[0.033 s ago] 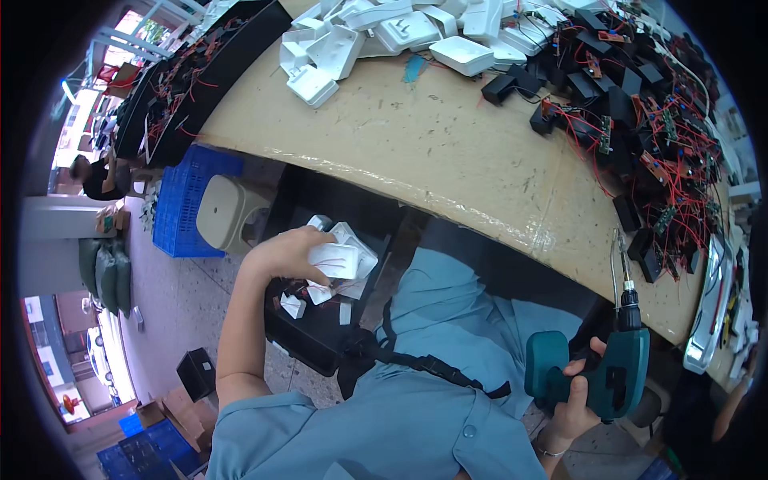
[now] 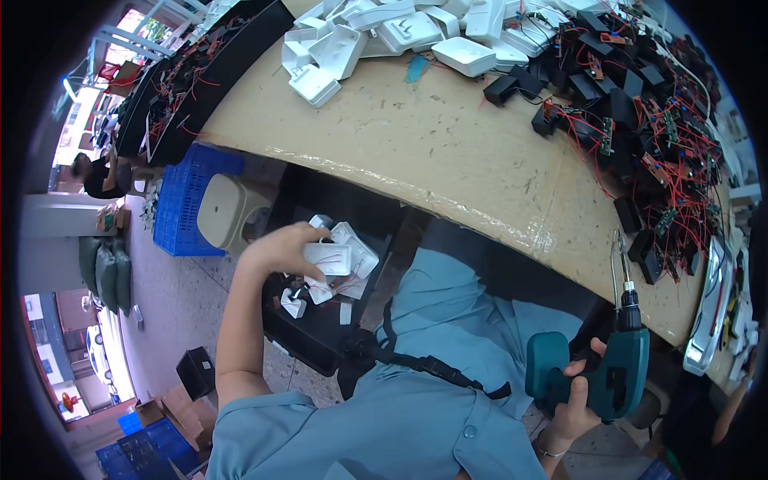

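My left hand (image 2: 286, 250) curls over a black bin (image 2: 300, 344) beside my lap. Thumb and fingers lie on opposite edges of a white plastic housing (image 2: 330, 259) with thin red wires inside. Under and around it in the bin rest more white housings (image 2: 364, 254) and small wired parts. My right hand (image 2: 578, 404) is wrapped round the grip of a teal cordless drill (image 2: 628, 368), whose bit points up past the table edge. The drill's black chuck (image 2: 630, 312) is close to that edge.
On the tan table (image 2: 416, 152) are a heap of white housings (image 2: 400, 32) at the back and a pile of black boxes with red-wired circuit boards (image 2: 632, 120) on the right. A beige stool (image 2: 224, 212) and blue crate (image 2: 180, 216) stand left. A person (image 2: 104, 176) is farther off.
My left hand has shifted slightly left, and the wired white housing has moved with it. My right hand and the drill look the same.
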A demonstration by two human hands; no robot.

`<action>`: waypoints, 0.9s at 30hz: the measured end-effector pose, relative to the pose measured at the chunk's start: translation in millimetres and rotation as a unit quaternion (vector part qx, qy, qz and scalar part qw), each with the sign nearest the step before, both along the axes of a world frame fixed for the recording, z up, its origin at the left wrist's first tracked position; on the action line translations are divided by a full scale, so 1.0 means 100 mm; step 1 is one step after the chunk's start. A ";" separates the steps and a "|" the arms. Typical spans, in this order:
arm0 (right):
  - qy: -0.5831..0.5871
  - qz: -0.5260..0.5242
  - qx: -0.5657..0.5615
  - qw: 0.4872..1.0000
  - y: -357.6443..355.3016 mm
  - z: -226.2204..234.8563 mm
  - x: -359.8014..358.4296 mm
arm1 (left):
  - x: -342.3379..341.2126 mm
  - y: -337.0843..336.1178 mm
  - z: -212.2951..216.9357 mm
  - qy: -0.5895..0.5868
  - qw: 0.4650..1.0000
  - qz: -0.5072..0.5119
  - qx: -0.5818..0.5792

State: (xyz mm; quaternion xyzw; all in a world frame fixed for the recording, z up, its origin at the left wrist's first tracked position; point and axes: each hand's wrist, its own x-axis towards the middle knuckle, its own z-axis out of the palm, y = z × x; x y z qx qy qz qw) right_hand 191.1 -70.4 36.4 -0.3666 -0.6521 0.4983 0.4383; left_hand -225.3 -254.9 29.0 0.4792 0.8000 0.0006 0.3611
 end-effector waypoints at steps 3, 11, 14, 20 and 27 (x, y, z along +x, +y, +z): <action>-0.003 -0.009 -0.001 1.000 0.00 0.00 0.01 | -0.34 0.20 0.15 -0.015 0.983 0.165 0.079; -0.013 -0.021 0.010 1.000 -0.02 0.02 -0.04 | -1.32 1.50 -0.15 0.230 0.860 0.353 0.289; -0.007 -0.040 -0.011 0.999 -0.02 0.02 -0.05 | -1.25 1.62 -0.10 0.317 0.822 0.371 0.292; -0.004 -0.036 -0.011 0.999 0.07 -0.02 0.06 | -1.28 1.05 -0.04 0.091 0.818 0.450 0.347; 0.024 -0.044 -0.025 0.998 0.14 -0.07 0.11 | 0.34 1.33 0.20 -0.343 0.839 0.184 0.379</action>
